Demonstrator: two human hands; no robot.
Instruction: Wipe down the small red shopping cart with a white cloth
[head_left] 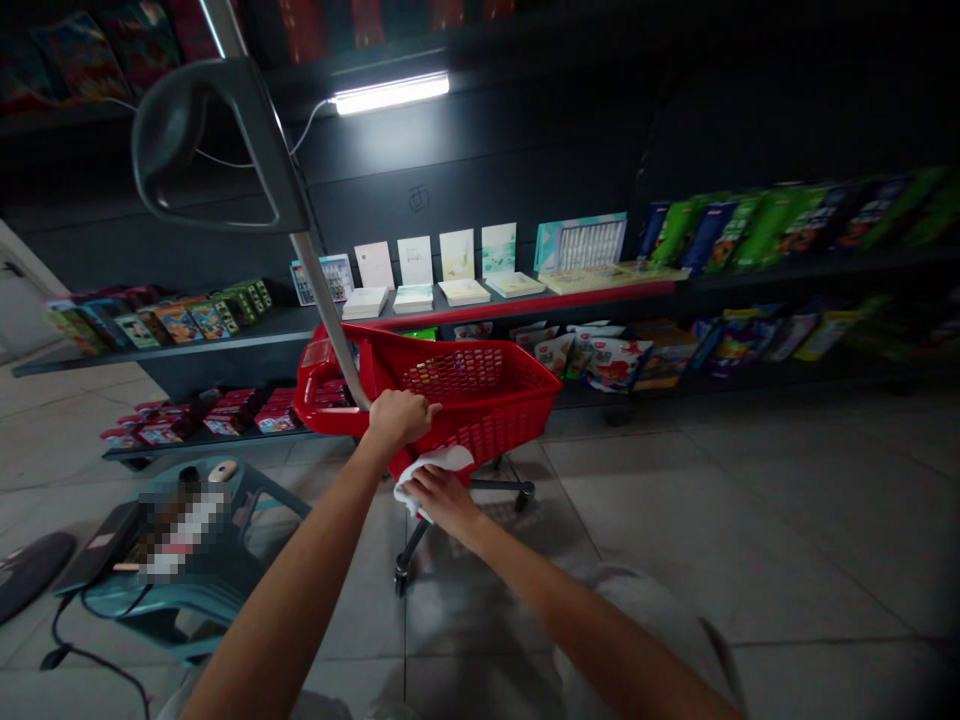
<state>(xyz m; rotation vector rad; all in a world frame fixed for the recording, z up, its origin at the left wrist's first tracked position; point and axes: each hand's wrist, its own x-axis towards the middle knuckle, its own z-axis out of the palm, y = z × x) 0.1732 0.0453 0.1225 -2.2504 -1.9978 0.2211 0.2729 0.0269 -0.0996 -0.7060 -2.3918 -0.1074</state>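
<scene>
Well, the left hand [399,418] is clamped over the upper edge of a red plastic shopping basket [457,425], right beside the grey metal pole [322,310] that rises from the basket to a dark looped handle [210,150]. The right hand [442,500] sits just below and apart from the left, its fingers [424,485] pressing a white cloth [431,470] against the basket's mesh side. The basket is mounted on a small wheeled frame, with one caster [403,575] visible on the pale floor tiles [712,530].

Behind the basket, dark shelving runs along the wall. Greeting cards [457,255] stand upright on the upper shelf [720,280] above small stacks of white and cream booklets [465,292], with green and blue packages [772,230] further along. Printed snack packets [600,360] lean together on a lower shelf, and red boxes [232,415] sit low on the left. A tube light [390,93] shines overhead. Off to the left, a teal plastic stool [247,500] carries pixelated, unreadable objects [180,530], and a black cable [90,655] trails across the floor below it.
</scene>
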